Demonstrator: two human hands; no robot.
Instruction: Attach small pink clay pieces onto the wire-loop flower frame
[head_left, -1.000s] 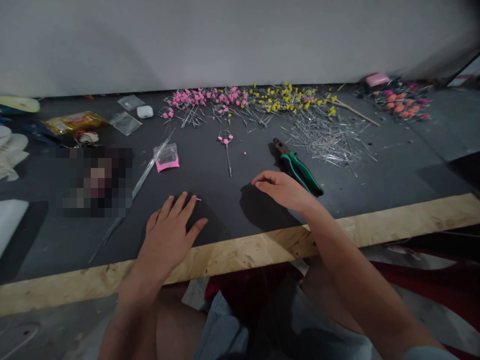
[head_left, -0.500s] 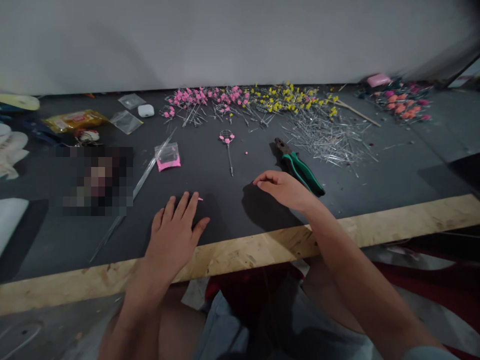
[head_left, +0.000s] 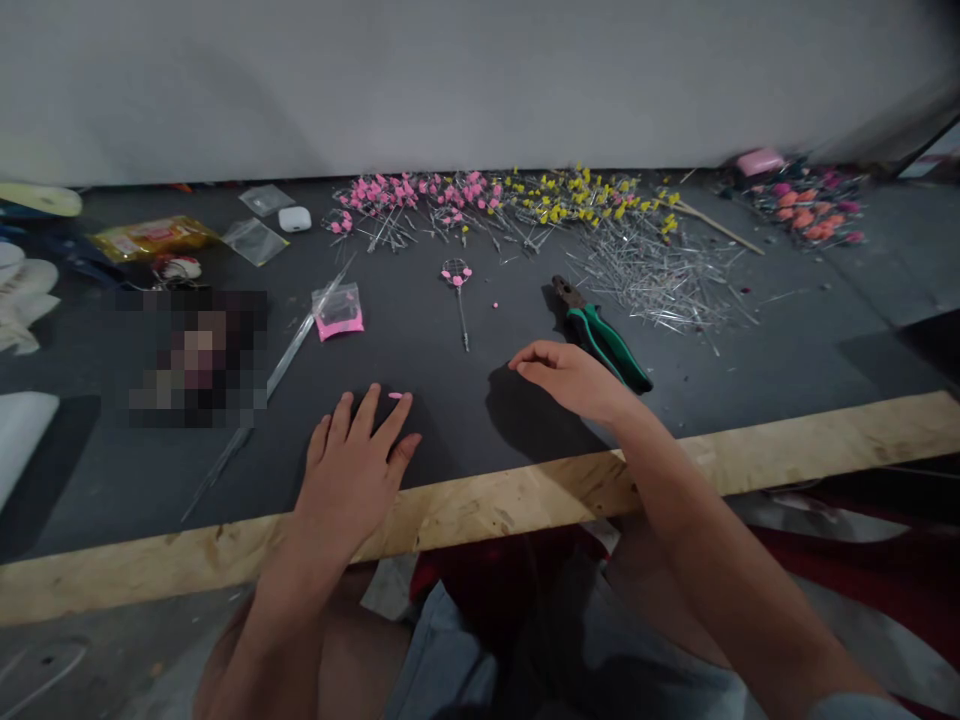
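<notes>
My left hand point(head_left: 351, 470) lies on the dark tabletop, fingers spread. A small pink clay piece point(head_left: 395, 395) lies against its index fingertip. Beyond the gap between my hands is a wire stick with a round wire mesh head point(head_left: 457, 276) bearing several pink bits; neither hand touches it. My right hand point(head_left: 564, 375) hovers over the table with its fingers curled and thumb and forefinger together. Anything in that pinch is too hidden to make out. Just behind this hand lie the green-handled pliers point(head_left: 606, 340), jaws pointing away. A tiny pink ball point(head_left: 495, 305) sits right of the stick.
Pink-tipped wires point(head_left: 405, 192), yellow-tipped wires point(head_left: 585, 198) and bare wires point(head_left: 660, 285) are heaped along the wall. A bag of pink clay point(head_left: 337, 312) touches a long clear strip point(head_left: 289, 350). A wooden edge point(head_left: 480, 515) runs along the front.
My left index finger has shifted sideways, so more of the pink piece shows and the fingers are spread wider. My right hand holds its pose.
</notes>
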